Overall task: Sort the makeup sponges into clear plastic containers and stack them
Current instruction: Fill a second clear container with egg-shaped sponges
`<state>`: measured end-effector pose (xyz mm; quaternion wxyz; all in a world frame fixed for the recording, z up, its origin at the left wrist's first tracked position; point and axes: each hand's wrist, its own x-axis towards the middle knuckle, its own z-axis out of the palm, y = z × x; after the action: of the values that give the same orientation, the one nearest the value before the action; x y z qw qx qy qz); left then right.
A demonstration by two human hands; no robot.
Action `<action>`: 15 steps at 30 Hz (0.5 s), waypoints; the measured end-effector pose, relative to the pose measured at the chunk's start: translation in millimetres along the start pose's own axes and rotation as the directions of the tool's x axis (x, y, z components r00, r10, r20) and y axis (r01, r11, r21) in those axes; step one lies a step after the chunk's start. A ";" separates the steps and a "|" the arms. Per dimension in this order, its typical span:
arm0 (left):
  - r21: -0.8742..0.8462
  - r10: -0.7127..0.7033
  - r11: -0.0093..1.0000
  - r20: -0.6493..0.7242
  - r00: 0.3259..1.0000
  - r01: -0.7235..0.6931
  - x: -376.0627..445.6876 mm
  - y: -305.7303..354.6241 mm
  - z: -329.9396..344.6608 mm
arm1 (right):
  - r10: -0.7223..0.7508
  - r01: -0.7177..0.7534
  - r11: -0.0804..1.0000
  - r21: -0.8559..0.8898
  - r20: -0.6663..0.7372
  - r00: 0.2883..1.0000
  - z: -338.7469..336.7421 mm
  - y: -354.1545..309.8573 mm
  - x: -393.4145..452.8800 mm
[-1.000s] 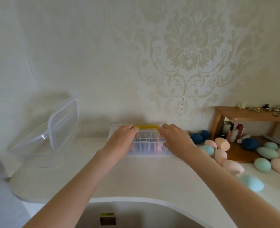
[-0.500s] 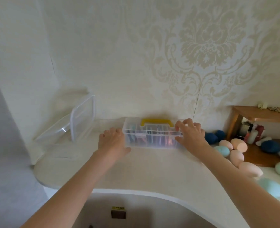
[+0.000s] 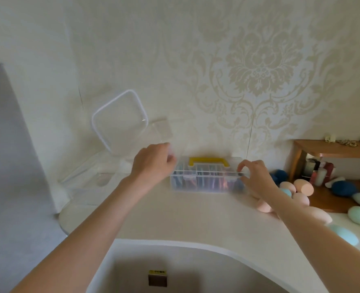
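Two hands on one clear box with a yellow handle, up against the wallpapered wall.

The clear compartment box (image 3: 206, 178) sits on the white counter (image 3: 175, 214), lid down, colourful stuff showing through its walls. The left hand (image 3: 152, 162) is at its left end with fingers curled over the top corner, though I can't tell how tight the grip is. The right hand (image 3: 256, 176) is at the right end, thumb and forefinger pinching the lid edge. Left of that is a bigger clear container (image 3: 94, 178) with its lid (image 3: 120, 121) propped up open. The sponges (image 3: 301, 198) lie loose on the counter to the right, pink, mint and dark blue ones, some on the wooden shelf unit (image 3: 333, 149).
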<state>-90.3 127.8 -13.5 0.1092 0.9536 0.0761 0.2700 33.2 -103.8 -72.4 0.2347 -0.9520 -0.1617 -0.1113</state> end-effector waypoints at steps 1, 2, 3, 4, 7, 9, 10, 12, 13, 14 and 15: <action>-0.006 0.038 0.999 0.001 0.999 -0.038 0.7 4.3 -2.5 | 0.013 -0.013 0.998 0.057 0.010 1.000 1.9 -1.9 0.0; -0.011 0.073 0.997 -0.001 0.997 -0.073 1.3 8.9 -3.7 | 0.018 -0.020 0.993 0.112 0.019 1.000 4.0 -3.2 -0.1; -0.020 0.098 0.995 -0.003 0.995 -0.098 1.2 11.5 -3.8 | 0.010 -0.015 0.986 0.163 0.028 1.000 7.2 -5.9 -0.3; -0.031 0.122 0.992 -0.009 0.992 -0.123 1.0 13.7 -3.2 | 0.004 -0.012 0.979 0.204 0.042 0.999 10.1 -10.8 -2.0; -0.058 0.177 0.983 -0.005 0.984 -0.177 -2.1 16.6 -1.4 | 0.004 -0.022 0.949 0.316 0.058 0.998 19.3 -33.7 -8.3; -0.077 0.196 0.978 0.002 0.981 -0.195 -3.7 16.4 1.1 | 0.012 -0.061 0.889 0.454 0.111 0.994 26.3 -48.4 -14.3; -0.081 0.204 0.976 0.002 0.979 -0.203 -4.2 16.5 2.1 | 0.012 -0.097 0.842 0.531 0.160 0.987 28.4 -52.3 -16.2; -0.080 0.222 0.972 0.007 0.975 -0.221 -5.4 18.8 3.7 | -0.014 -0.092 0.843 0.530 0.193 0.981 29.8 -47.3 -15.5; -0.084 0.237 0.968 0.016 0.971 -0.235 -5.5 20.7 4.2 | -0.021 -0.064 0.896 0.439 0.186 0.982 25.9 -41.1 -13.3; -0.092 0.257 0.963 0.026 0.966 -0.254 -5.4 23.6 5.0 | -0.019 -0.038 0.947 0.319 0.171 0.985 21.1 -31.3 -11.6; -0.103 0.279 0.956 0.032 0.960 -0.275 -5.5 27.3 6.0 | -0.017 -0.011 0.986 0.166 0.163 0.987 16.0 -20.3 -10.9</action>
<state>-89.4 99.3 -14.4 0.1186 0.9543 -0.0742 0.2640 18.0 -81.8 -81.0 0.2989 -0.9348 -0.1907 -0.0192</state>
